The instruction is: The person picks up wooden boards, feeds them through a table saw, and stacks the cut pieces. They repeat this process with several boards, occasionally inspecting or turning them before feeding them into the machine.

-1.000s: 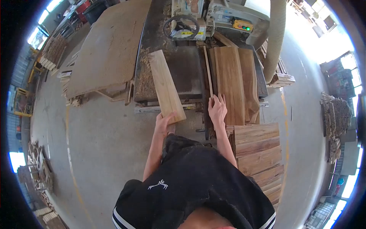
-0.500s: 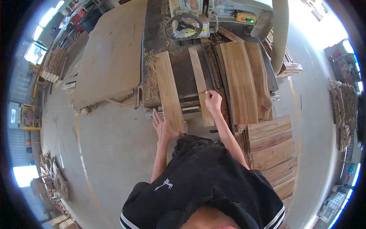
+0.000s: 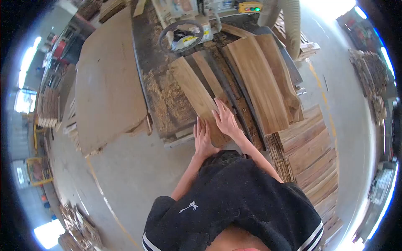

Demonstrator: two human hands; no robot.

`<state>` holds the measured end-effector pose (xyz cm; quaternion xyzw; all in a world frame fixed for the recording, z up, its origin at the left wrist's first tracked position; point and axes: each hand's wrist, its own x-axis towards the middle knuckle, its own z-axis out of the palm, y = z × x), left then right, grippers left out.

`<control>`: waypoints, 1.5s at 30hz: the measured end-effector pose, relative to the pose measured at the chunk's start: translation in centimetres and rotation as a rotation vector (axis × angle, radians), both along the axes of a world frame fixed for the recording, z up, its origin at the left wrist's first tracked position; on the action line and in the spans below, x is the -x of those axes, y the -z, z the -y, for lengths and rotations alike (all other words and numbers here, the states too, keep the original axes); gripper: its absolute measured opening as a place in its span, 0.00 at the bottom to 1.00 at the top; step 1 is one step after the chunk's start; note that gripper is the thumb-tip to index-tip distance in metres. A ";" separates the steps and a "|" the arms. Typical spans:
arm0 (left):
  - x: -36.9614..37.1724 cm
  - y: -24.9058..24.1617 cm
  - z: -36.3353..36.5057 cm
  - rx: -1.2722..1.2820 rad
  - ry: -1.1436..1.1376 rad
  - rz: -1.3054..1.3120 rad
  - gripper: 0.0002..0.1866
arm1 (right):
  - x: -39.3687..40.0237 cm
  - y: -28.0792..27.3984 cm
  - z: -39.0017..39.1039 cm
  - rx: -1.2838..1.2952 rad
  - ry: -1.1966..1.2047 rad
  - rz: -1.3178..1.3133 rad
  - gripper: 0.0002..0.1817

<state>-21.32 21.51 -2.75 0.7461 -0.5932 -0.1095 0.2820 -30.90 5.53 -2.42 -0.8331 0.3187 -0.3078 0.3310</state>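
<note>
A pale wooden board [image 3: 193,90] lies lengthwise on the machine table, its near end reaching toward my body. My left hand [image 3: 204,140] rests at the board's near left edge with fingers stretched out. Across the near right part of the board lies my right hand [image 3: 227,121], its fingers extended and flat. Just right of the board is a narrow wooden strip [image 3: 208,74], whose near part is hidden by the board and my right hand. A dark metal rail [image 3: 238,94] runs along the table beyond the strip.
Wide planks [image 3: 261,83] lie on the table's right side. A handwheel [image 3: 181,35] and a control box with lit buttons [image 3: 250,7] stand at the back. Sawdust [image 3: 165,98] covers the left of the table. A large brown sheet [image 3: 109,79] is at left, stacked boards [image 3: 312,154] at right.
The board has shifted right, closer to the strip. My right hand has let go of the strip and moved onto the board, fingers opened out. My left hand has moved right along with it.
</note>
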 end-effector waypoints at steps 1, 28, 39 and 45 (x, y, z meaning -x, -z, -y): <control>-0.4 -0.1 0.8 -0.026 0.043 0.033 0.76 | 0.1 0.0 0.1 -0.013 0.016 -0.030 0.31; -19.2 -2.2 16.7 -0.052 0.120 0.187 0.75 | -0.4 -1.0 2.0 -0.078 0.000 -0.159 0.33; -38.6 -3.0 22.1 0.050 0.287 0.146 0.45 | 0.2 0.3 1.9 0.033 -0.027 -0.209 0.31; -54.0 -1.6 28.1 0.128 -0.781 0.455 0.43 | -0.4 0.0 2.0 -0.123 -0.004 -0.291 0.27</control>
